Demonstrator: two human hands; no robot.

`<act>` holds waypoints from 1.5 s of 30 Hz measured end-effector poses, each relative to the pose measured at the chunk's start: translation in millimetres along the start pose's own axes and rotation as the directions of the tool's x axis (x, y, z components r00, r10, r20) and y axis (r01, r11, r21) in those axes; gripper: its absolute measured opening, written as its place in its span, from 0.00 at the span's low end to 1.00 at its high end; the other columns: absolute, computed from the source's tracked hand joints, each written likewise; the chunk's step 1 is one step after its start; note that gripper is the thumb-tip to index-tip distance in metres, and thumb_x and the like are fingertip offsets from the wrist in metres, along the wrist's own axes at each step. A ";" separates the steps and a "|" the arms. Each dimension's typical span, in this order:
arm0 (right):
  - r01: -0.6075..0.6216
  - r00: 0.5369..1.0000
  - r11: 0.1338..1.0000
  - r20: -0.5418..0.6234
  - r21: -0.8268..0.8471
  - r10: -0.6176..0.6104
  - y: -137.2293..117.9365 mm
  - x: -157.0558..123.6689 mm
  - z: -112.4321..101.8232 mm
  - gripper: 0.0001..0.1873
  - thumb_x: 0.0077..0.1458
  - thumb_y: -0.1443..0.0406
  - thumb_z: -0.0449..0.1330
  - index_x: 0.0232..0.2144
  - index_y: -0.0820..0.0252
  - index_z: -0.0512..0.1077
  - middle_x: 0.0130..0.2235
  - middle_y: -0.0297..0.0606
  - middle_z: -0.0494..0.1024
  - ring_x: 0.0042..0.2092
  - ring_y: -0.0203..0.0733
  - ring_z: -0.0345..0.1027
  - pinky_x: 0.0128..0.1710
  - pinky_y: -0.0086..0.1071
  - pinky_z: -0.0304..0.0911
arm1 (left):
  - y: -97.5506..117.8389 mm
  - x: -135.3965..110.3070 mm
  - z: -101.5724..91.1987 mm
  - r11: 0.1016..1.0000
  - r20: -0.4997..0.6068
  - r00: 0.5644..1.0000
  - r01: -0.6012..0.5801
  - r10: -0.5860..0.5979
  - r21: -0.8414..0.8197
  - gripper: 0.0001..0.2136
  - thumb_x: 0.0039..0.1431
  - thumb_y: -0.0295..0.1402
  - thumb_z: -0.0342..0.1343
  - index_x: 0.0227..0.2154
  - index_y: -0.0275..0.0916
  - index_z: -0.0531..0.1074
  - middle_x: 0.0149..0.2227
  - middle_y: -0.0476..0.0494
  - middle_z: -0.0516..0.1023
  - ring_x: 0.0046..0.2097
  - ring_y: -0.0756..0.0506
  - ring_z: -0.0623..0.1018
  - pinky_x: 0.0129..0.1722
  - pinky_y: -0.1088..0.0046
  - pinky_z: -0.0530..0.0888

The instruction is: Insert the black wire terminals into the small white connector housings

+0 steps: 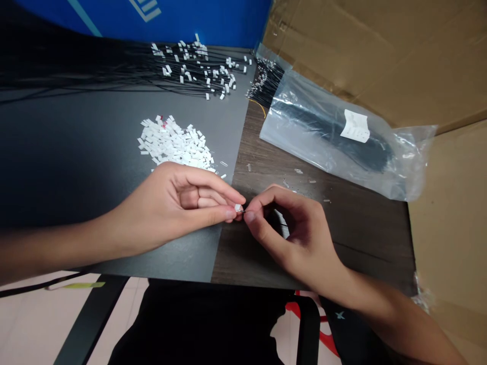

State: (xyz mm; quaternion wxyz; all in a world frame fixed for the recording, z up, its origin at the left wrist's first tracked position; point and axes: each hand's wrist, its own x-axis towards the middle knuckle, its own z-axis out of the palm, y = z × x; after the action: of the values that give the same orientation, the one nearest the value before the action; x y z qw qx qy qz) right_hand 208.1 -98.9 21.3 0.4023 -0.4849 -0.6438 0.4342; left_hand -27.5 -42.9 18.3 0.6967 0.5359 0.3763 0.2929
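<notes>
Between the thumb and fingers of my left hand (190,197) sits a small white connector housing (238,207). My right hand (292,223) pinches a thin black wire (244,212) whose end meets the housing or lies right at it; my fingertips hide whether it is inserted. Both hands hover over the seam between the grey mat and the dark wood tabletop. A pile of loose white housings (175,142) lies on the grey mat (95,132), just beyond my left hand.
Black wires with white housings on their ends (198,71) lie at the back. A clear plastic bag (323,126) of black wires rests at the right, beside cardboard (380,61). A blue panel (190,20) stands behind. Small bits (299,171) are scattered on the wood.
</notes>
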 end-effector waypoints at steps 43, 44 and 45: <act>0.011 1.000 1.000 0.013 -0.024 -0.011 -2.7 -1.2 -2.1 0.06 0.68 0.70 0.70 0.36 0.59 0.82 0.33 0.30 0.82 0.36 0.33 0.76 0.38 0.30 0.70 | -4.8 -1.1 -0.1 0.992 -0.012 0.996 -0.086 0.087 0.090 0.11 0.60 0.25 0.78 0.39 0.52 0.95 0.39 0.54 0.95 0.42 0.49 0.95 0.48 0.87 0.89; 0.010 1.000 1.000 0.011 -0.026 -0.010 -2.8 -1.5 -2.0 0.06 0.68 0.70 0.70 0.36 0.59 0.82 0.33 0.30 0.82 0.36 0.34 0.76 0.38 0.30 0.70 | -4.4 -1.2 -0.1 0.992 -0.015 0.996 -0.086 0.088 0.094 0.11 0.60 0.25 0.78 0.39 0.53 0.95 0.39 0.54 0.95 0.42 0.49 0.95 0.48 0.87 0.89; 0.009 1.000 1.000 0.010 -0.027 -0.009 -2.8 -1.7 -2.0 0.06 0.68 0.70 0.70 0.35 0.59 0.82 0.33 0.30 0.82 0.36 0.34 0.76 0.38 0.30 0.70 | -4.2 -1.3 -0.1 0.992 -0.015 0.996 -0.083 0.084 0.097 0.11 0.61 0.25 0.79 0.39 0.53 0.95 0.40 0.54 0.95 0.42 0.49 0.95 0.48 0.87 0.89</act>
State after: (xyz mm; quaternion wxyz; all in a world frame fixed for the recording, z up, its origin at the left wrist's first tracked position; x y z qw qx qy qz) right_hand 209.5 -100.6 24.4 0.3947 -0.4853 -0.6538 0.4258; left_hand -28.3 -45.0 14.5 0.6536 0.5815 0.3737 0.3083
